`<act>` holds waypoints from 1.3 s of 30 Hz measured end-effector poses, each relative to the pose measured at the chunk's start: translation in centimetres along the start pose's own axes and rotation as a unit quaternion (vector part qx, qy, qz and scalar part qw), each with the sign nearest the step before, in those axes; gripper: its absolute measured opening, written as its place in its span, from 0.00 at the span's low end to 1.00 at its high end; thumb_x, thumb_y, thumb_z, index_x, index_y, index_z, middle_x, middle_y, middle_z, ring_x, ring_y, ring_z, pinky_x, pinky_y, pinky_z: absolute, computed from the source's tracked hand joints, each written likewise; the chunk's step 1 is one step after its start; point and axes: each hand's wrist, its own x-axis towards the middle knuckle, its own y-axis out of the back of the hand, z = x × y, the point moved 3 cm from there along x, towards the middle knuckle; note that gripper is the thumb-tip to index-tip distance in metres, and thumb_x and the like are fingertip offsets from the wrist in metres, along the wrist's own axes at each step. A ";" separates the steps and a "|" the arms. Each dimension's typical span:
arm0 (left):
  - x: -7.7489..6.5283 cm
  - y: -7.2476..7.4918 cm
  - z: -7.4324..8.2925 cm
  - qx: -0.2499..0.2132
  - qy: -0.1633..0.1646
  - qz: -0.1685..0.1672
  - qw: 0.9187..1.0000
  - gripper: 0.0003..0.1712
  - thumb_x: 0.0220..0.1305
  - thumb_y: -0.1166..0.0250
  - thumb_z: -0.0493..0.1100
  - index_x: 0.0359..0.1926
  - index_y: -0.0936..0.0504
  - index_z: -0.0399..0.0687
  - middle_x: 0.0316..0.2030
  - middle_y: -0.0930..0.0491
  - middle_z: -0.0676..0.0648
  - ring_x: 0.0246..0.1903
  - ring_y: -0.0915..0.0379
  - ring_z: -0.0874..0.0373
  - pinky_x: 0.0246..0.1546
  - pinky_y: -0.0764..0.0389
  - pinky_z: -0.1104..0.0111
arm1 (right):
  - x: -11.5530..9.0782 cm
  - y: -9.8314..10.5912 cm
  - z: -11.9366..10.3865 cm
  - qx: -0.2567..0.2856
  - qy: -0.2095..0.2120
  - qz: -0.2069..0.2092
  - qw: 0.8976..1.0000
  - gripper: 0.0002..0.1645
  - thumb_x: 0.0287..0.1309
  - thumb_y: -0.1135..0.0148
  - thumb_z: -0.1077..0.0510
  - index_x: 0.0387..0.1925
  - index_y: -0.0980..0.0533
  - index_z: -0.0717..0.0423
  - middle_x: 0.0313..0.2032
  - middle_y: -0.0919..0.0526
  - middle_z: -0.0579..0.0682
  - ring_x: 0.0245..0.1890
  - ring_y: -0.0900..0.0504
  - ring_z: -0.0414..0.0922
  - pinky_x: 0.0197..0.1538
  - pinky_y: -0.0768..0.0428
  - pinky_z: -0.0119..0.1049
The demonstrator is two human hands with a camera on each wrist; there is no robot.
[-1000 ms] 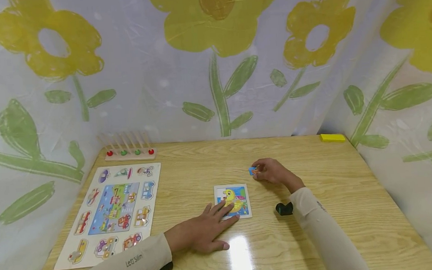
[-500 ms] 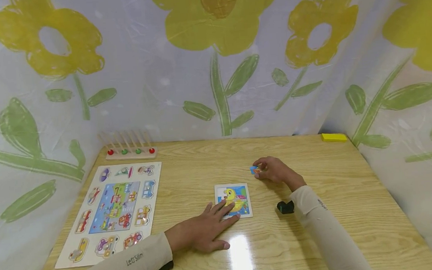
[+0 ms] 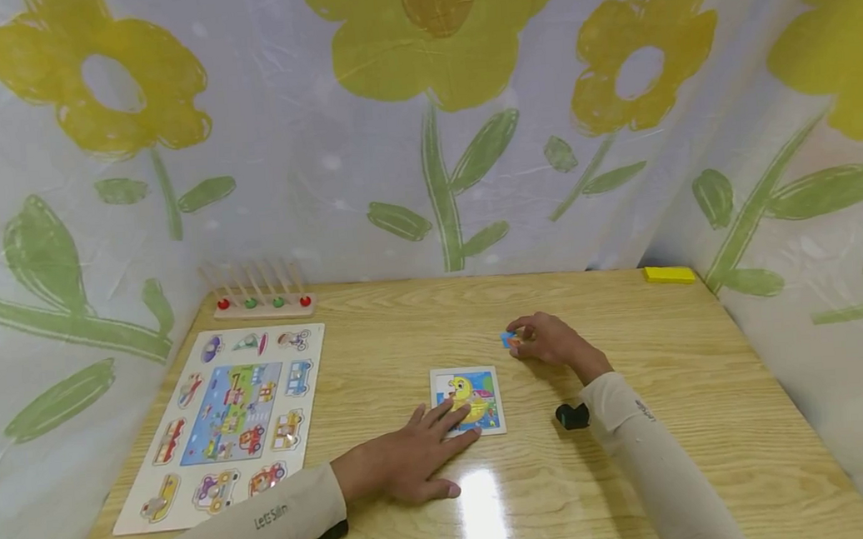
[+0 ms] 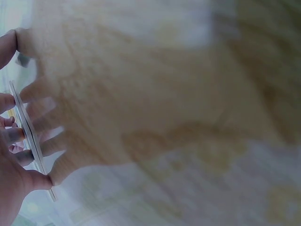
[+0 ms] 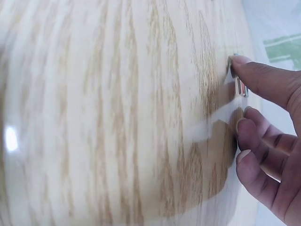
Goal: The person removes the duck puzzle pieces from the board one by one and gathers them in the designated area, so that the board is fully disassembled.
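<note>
A small square jigsaw puzzle with a yellow duck and a white frame lies mid-table in the head view. My left hand rests with spread fingers over its lower left part, hiding that area. From the left wrist, the puzzle shows edge-on as a thin board under the fingertips. Up and to the right of the puzzle, my right hand pinches a blue and orange puzzle piece between thumb and fingers, close over the tabletop. In the right wrist view, the fingers mostly hide the piece.
A large vehicle puzzle board lies at the left, partly under the left sleeve. Behind it stands a peg rack with red and green beads. A yellow block sits at the back right corner. Flower-printed curtains surround the wooden table.
Almost nothing differs. The head view has shifted slightly; the left hand stays on the puzzle and the right hand keeps its hold on the piece in nearly the same place.
</note>
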 end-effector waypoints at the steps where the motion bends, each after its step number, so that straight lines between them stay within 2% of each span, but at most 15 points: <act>1: 0.0 0.0 0.0 0.000 0.000 0.000 1.000 0.44 0.74 0.53 0.67 0.81 0.53 0.55 0.80 0.61 0.41 0.79 0.68 0.38 0.70 0.47 0.35 | 0.0 0.0 0.0 -0.004 0.001 0.001 1.000 0.24 0.65 0.32 0.53 0.60 0.22 0.56 0.48 0.16 0.63 0.49 0.18 0.58 0.55 0.21 0.55; 9: 0.1 0.0 0.0 -0.002 0.003 -0.004 1.000 0.44 0.74 0.53 0.67 0.81 0.54 0.56 0.81 0.61 0.41 0.79 0.68 0.38 0.70 0.48 0.35 | -0.2 -0.3 0.3 0.005 -0.021 -0.004 1.000 0.35 0.65 0.32 0.50 0.68 0.30 0.59 0.53 0.18 0.65 0.54 0.19 0.60 0.59 0.23 0.56; 14: 0.1 -0.4 -0.2 -0.002 0.002 -0.006 1.000 0.44 0.74 0.55 0.69 0.81 0.55 0.58 0.81 0.62 0.42 0.79 0.68 0.39 0.70 0.48 0.35 | -0.6 -0.4 0.6 0.022 -0.018 0.007 1.000 0.40 0.64 0.32 0.48 0.70 0.34 0.61 0.53 0.19 0.65 0.55 0.20 0.62 0.60 0.25 0.59; 19: 0.2 -0.4 -0.2 0.002 0.001 -0.005 1.000 0.44 0.74 0.55 0.69 0.81 0.55 0.58 0.81 0.62 0.42 0.79 0.68 0.39 0.70 0.47 0.34 | -1.1 -0.3 0.4 0.028 -0.009 0.027 0.999 0.38 0.65 0.33 0.49 0.70 0.34 0.62 0.52 0.18 0.63 0.54 0.20 0.61 0.59 0.24 0.59; 28: 0.1 0.0 0.0 0.000 0.001 -0.003 1.000 0.44 0.74 0.53 0.68 0.81 0.54 0.57 0.81 0.61 0.41 0.79 0.67 0.38 0.70 0.47 0.35 | -2.0 -0.2 -0.3 0.039 0.007 0.057 0.998 0.30 0.70 0.39 0.51 0.67 0.30 0.61 0.49 0.16 0.60 0.50 0.18 0.58 0.55 0.22 0.58; 31: 0.1 0.0 0.1 -0.003 0.003 -0.003 1.000 0.44 0.74 0.53 0.68 0.81 0.54 0.56 0.81 0.61 0.41 0.79 0.67 0.38 0.70 0.48 0.35 | -2.1 -0.5 -0.5 0.050 0.011 0.052 0.997 0.28 0.70 0.39 0.50 0.66 0.28 0.59 0.48 0.16 0.58 0.49 0.17 0.55 0.54 0.21 0.55; 39: 0.1 -0.1 0.1 0.001 0.002 -0.002 1.000 0.44 0.74 0.54 0.68 0.81 0.54 0.57 0.81 0.61 0.42 0.79 0.67 0.38 0.70 0.47 0.35 | -2.4 -1.1 -1.8 0.057 0.036 0.030 0.997 0.23 0.71 0.39 0.51 0.62 0.25 0.56 0.47 0.16 0.57 0.36 0.19 0.45 0.45 0.19 0.46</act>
